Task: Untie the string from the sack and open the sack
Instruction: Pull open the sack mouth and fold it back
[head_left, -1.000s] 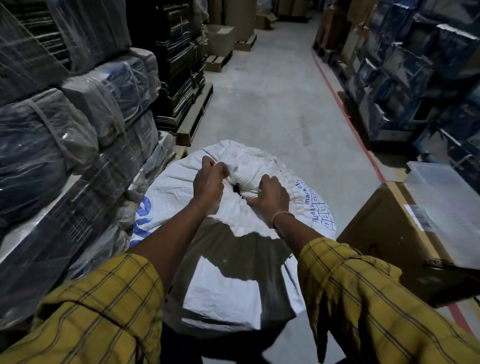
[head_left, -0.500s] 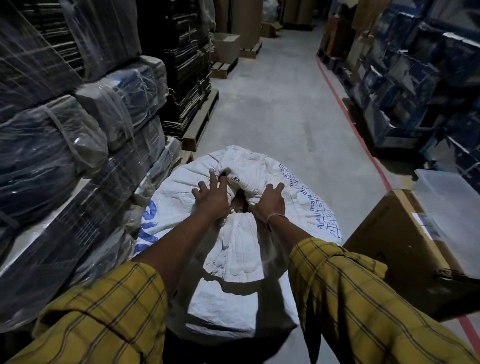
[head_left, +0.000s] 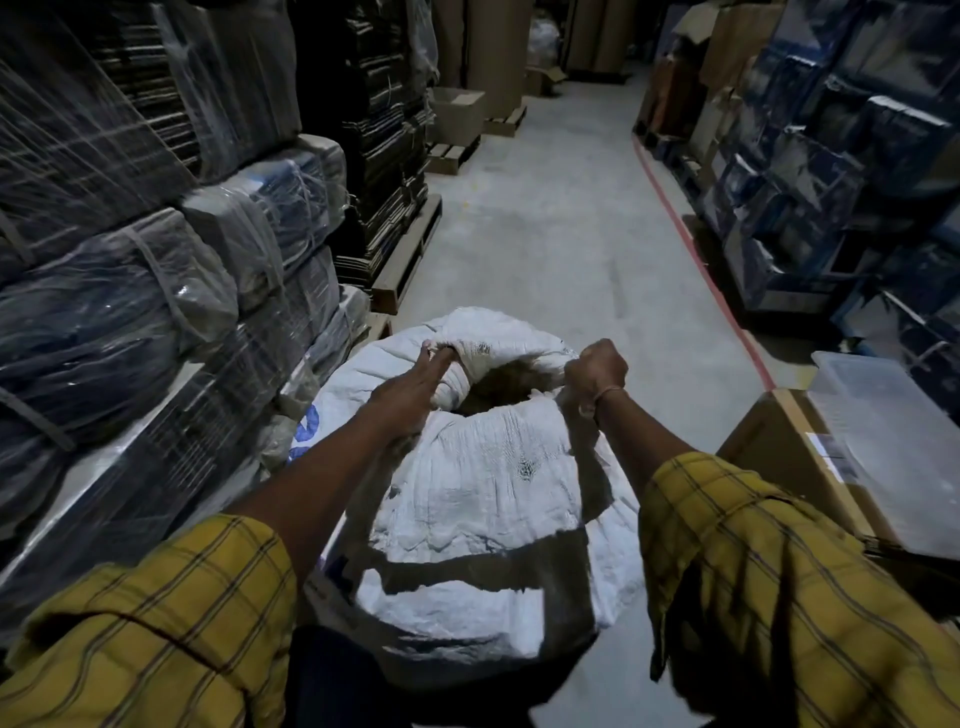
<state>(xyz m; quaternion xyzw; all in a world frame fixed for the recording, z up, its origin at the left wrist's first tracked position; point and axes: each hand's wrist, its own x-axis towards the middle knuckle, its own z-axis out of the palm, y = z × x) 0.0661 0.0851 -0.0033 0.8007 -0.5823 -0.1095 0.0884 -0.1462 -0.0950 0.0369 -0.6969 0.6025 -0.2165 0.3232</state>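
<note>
Gaping between left hand and right hand, sack mouth

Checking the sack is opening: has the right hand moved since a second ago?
Yes. The right hand has pulled rightward, away from the left hand toward the cardboard box, widening the sack mouth.

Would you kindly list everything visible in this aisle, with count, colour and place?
sack: one, white, centre floor, mouth pulled open
wrapped bundles: several, dark under clear film, left stack
pallets: several, wooden, left of aisle
carton: one, brown, right
tub: one, clear, on the carton
blue boxes: many, right stack
floor line: one, red, right of aisle
left hand: gripping sack rim
right hand: gripping sack rim
sleeves: two, yellow plaid
</note>
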